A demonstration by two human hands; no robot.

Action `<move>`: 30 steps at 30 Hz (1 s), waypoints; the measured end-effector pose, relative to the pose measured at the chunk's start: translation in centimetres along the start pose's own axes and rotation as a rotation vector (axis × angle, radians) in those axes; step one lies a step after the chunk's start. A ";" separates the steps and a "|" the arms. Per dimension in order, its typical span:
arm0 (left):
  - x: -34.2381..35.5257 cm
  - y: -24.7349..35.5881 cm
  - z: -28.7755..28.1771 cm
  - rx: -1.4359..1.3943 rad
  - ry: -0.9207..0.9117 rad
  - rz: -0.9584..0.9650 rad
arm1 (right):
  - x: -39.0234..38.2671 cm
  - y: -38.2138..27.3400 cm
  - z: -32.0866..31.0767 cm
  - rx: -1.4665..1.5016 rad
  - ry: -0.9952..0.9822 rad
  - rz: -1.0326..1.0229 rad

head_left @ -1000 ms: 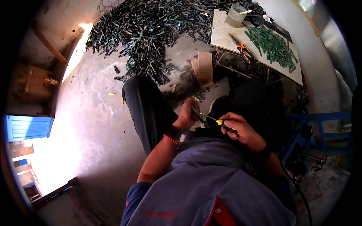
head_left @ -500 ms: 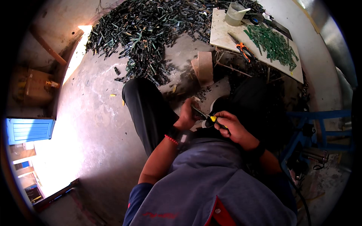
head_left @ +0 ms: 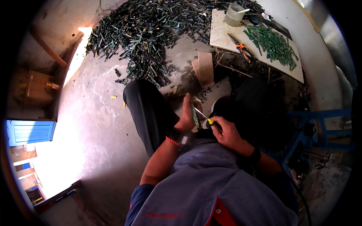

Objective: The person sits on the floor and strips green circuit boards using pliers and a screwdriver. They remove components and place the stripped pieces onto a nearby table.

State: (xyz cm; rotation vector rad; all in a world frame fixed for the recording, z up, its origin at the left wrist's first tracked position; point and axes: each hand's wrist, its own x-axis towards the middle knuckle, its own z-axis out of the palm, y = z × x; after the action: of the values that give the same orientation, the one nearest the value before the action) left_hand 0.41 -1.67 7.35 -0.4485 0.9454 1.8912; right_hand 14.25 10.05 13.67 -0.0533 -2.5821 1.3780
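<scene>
My left hand (head_left: 186,116) is closed around a narrow green strip that looks like a circuit board (head_left: 196,117), held between my knees with its face partly in view. A thumb or finger of that hand points up along the strip, and the other fingers are mostly hidden behind it. My right hand (head_left: 228,135) grips a screwdriver (head_left: 210,121) by its yellow and black handle. Its thin metal shaft slants up and left toward the strip. Whether the tip touches the strip I cannot tell.
A large heap of dark strips (head_left: 147,37) covers the floor ahead. On the low table (head_left: 222,34) at the right stand a cloudy beaker (head_left: 234,15), orange-handled pliers (head_left: 245,52) and a pile of green strips (head_left: 273,45). Brown cardboard (head_left: 205,69) leans before it; a blue frame (head_left: 324,115) stands right.
My right hand has shifted slightly left and down, and the screwdriver has come down with it. My left hand has turned, so the green strip shows more of its face.
</scene>
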 end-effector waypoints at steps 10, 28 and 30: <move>-0.2 -0.4 0.5 -0.114 0.002 0.023 | 0.3 0.1 1.0 0.189 0.047 0.128; 0.0 -0.6 -0.2 0.021 -0.047 -0.067 | 1.1 1.1 -3.4 0.291 -0.202 0.292; 0.2 -0.6 -0.7 -0.004 -0.092 -0.106 | 1.5 1.6 -3.9 0.339 -0.253 0.298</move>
State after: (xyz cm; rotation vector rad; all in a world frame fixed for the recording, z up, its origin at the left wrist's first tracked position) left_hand 0.79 -1.91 6.56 -0.4023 0.8410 1.8022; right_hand 13.49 14.30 14.75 -0.2314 -2.5700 2.0346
